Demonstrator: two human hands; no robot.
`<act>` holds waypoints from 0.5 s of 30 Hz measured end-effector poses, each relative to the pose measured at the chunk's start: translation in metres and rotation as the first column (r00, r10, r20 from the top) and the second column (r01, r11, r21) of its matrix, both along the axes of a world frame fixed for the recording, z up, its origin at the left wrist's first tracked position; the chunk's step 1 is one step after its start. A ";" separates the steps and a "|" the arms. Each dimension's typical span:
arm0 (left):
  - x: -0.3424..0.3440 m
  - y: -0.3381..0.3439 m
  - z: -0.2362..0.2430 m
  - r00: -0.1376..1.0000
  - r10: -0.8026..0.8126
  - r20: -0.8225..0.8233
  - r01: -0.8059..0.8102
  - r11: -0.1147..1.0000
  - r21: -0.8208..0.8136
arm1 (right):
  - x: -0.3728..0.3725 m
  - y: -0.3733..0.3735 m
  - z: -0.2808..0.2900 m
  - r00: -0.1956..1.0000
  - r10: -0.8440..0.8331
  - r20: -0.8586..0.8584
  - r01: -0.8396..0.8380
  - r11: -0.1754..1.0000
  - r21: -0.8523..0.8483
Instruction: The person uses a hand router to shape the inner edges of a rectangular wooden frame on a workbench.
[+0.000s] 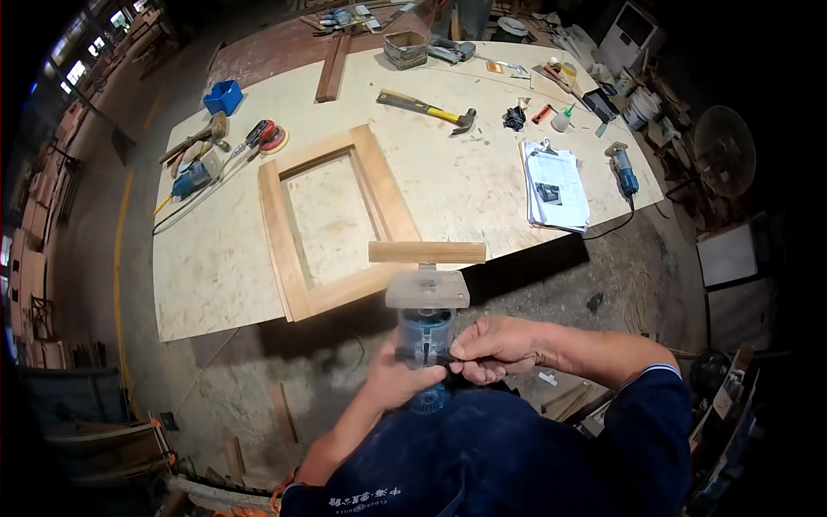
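Blue casing and a frosted, clear base plate mark the compact handheld router (425, 332), which sits upright just in front of the person's dark blue shirt (534, 439), off the near edge of the pale plywood table (215, 293). The rectangular, light-brown wooden frame (280, 233) lies on that table with its four sides joined around an open middle. The router stands apart from it, so no cutting seems under way; handling the tool looks like the step in hand. Whether the frame needs more work, I cannot tell. A short, straight wooden strip (426, 252) shows just beyond the base plate; whether it is fixed to the router is unclear.

The left hand (394, 376) is clamped around the casing's lower left side, its forearm rising from the lower left. The right hand (491, 349) comes in nearly level from a bent elbow, thumb and fingertips pinched together on a small dark fitting (443, 356) at the router's side.
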State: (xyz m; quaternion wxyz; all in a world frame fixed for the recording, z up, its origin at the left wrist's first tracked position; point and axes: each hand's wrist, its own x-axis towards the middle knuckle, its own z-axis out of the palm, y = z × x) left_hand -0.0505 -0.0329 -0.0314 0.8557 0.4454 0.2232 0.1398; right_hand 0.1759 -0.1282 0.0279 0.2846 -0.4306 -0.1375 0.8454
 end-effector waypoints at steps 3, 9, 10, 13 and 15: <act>0.000 0.011 -0.002 0.998 -0.024 -0.056 0.026 0.999 0.047 | -0.006 0.003 -0.006 0.994 -0.022 -0.107 0.017 0.999 -0.045; 0.016 0.025 -0.008 0.999 0.028 -0.037 -0.029 0.999 -0.022 | 0.000 0.015 -0.025 0.934 -0.181 -0.307 0.135 0.977 -0.165; 0.022 0.030 -0.009 0.999 0.024 -0.038 -0.025 0.999 -0.022 | 0.008 0.023 -0.025 0.933 -0.184 -0.308 0.138 0.977 -0.165; 0.046 0.047 -0.016 0.985 -0.022 -0.172 0.024 1.000 0.005 | 0.041 0.050 -0.018 0.924 0.115 0.364 -0.226 0.934 0.278; 0.068 0.054 -0.017 0.986 0.030 -0.167 -0.033 0.999 -0.020 | 0.073 0.068 -0.020 0.714 -0.066 0.697 -0.507 0.637 0.580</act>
